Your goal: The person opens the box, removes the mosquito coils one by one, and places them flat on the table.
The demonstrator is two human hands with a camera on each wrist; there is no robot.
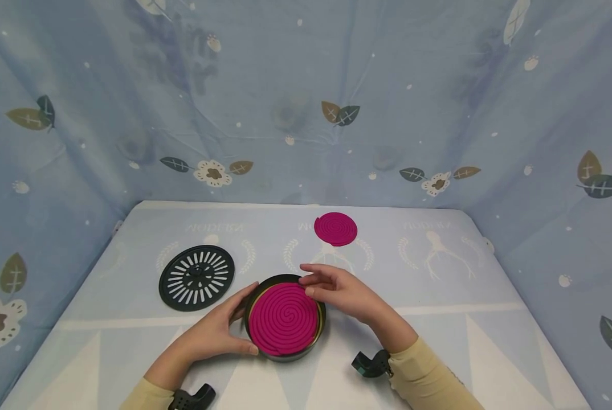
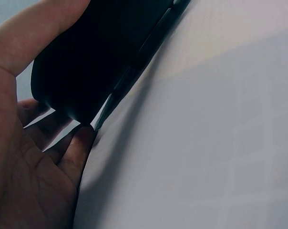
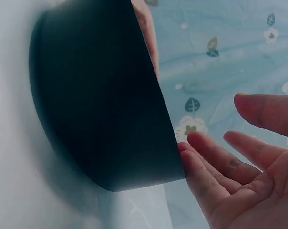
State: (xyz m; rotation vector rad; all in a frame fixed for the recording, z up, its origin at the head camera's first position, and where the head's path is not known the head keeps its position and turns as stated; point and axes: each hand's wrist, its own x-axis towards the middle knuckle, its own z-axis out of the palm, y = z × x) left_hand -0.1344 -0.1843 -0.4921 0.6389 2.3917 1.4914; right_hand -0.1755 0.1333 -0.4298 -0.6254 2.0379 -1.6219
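A round black mosquito coil holder [image 1: 287, 359] stands on the table with a magenta mosquito coil [image 1: 284, 319] lying in it. Its dark side wall [image 3: 96, 105] fills much of the right wrist view. My left hand [image 1: 216, 333] grips the holder from the left, thumb at the front and fingers round the far side. At the far right of the rim is my right hand [image 1: 341, 289], its fingers loosely bent; in the right wrist view some fingertips touch the rim, while the thumb stands apart.
A black slotted lid [image 1: 198, 279] lies flat to the left of the holder. Farther back on the table [image 1: 413, 364] lies a second magenta coil [image 1: 335, 229]. Blue patterned cloth [image 1: 285, 74] hangs behind and along both sides.
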